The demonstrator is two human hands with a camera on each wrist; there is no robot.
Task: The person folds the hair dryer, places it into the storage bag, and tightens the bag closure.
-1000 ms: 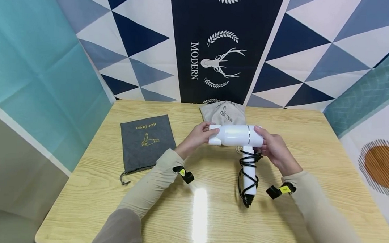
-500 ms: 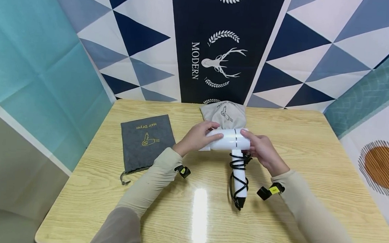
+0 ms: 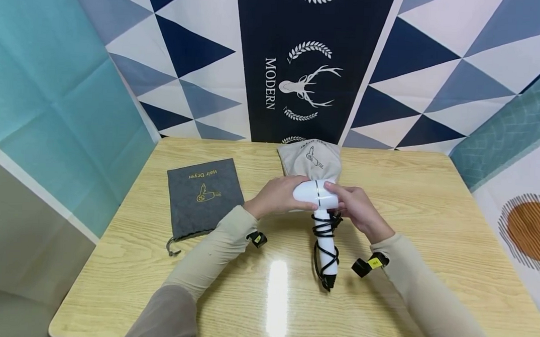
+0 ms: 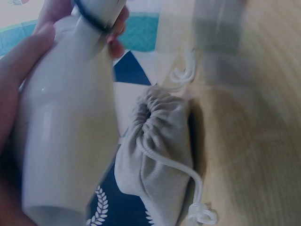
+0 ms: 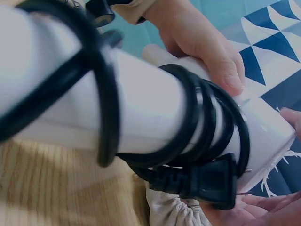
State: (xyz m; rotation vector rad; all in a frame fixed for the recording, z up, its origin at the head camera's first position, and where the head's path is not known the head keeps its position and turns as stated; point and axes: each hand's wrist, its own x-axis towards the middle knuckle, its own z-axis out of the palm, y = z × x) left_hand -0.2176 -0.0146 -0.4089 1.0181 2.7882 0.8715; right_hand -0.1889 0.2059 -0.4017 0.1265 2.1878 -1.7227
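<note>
The left hand (image 3: 281,194) wraps round the barrel of a glossy white plastic hair dryer (image 3: 308,192), while the right hand (image 3: 361,208) grips the barrel's other end. A black rubbery cord (image 5: 192,113) coils round the handle, its black plug (image 5: 214,181) lying alongside. Just beyond the dryer sits a pale beige cloth drawstring bag (image 3: 312,159); to the left, a flat dark-grey fabric pouch (image 3: 205,206) lies on the light wooden table (image 3: 381,309).

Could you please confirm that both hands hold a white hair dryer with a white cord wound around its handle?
Not quite: the cord around the handle is black, as the right wrist view shows; left hand and right hand hold the hair dryer.
</note>
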